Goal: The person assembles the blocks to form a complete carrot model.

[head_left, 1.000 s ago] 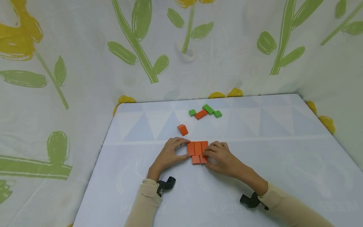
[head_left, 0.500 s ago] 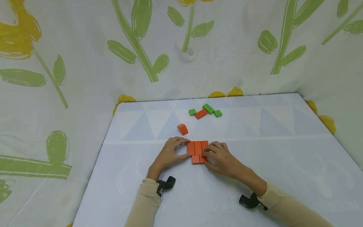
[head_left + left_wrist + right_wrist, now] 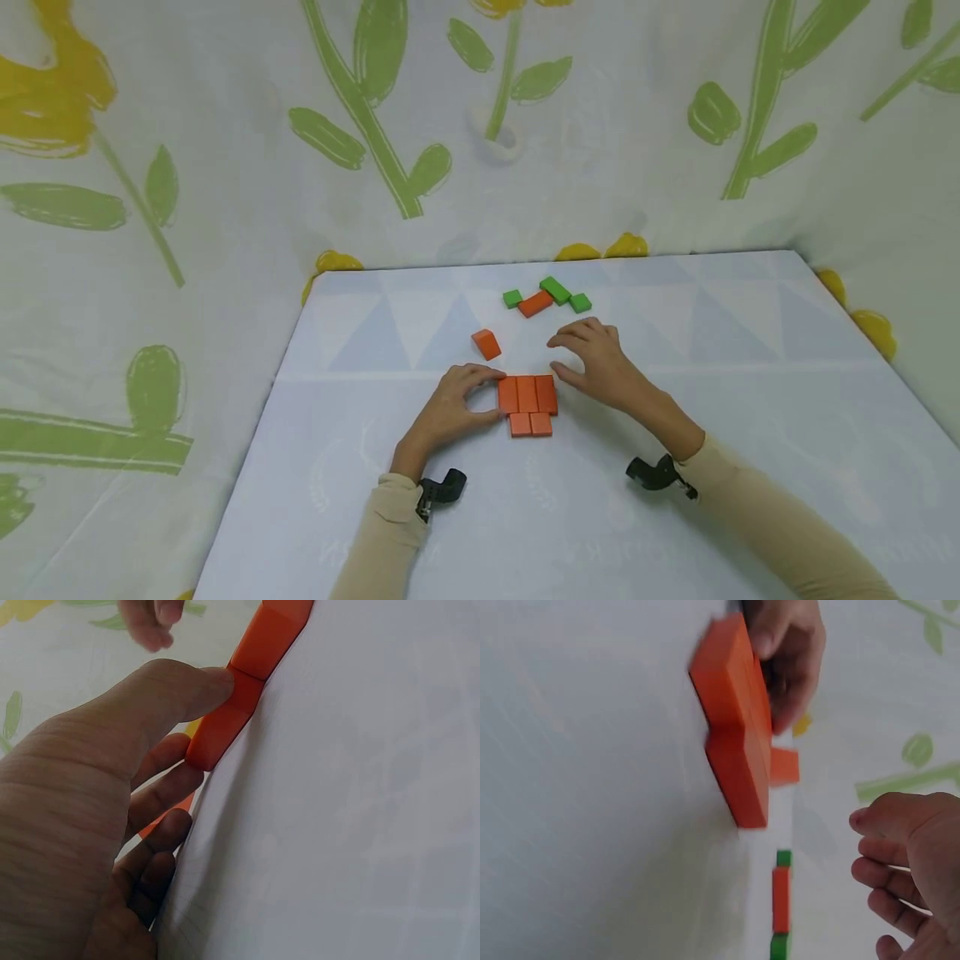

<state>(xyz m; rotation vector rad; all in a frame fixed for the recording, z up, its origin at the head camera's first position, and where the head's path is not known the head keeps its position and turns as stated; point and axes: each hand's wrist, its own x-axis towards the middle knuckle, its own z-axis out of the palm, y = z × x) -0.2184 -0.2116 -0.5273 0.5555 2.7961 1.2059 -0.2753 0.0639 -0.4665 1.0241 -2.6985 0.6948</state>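
Three long orange blocks [image 3: 527, 394] lie side by side on the table, with two shorter orange blocks [image 3: 530, 425] against their near edge. My left hand [image 3: 447, 408] holds the leftmost long block, thumb at its near end and fingers at its far end. The left wrist view shows the thumb [image 3: 202, 690] touching that orange block [image 3: 221, 731]. Above the table, just beyond the right end of the group, is my right hand [image 3: 603, 367]. Its fingers are spread from the thumb and nothing is between them.
A separate orange block [image 3: 487, 344] lies behind the group. Farther back, an orange block [image 3: 535, 304] lies among green pieces: a small one [image 3: 512, 298], a longer one [image 3: 555, 290] and another small one [image 3: 581, 302]. A flowered curtain [image 3: 585, 183] hangs behind the table.
My right hand has let go of the right side of the orange group and moved up and away, toward the back. My left hand stays at the leftmost block.
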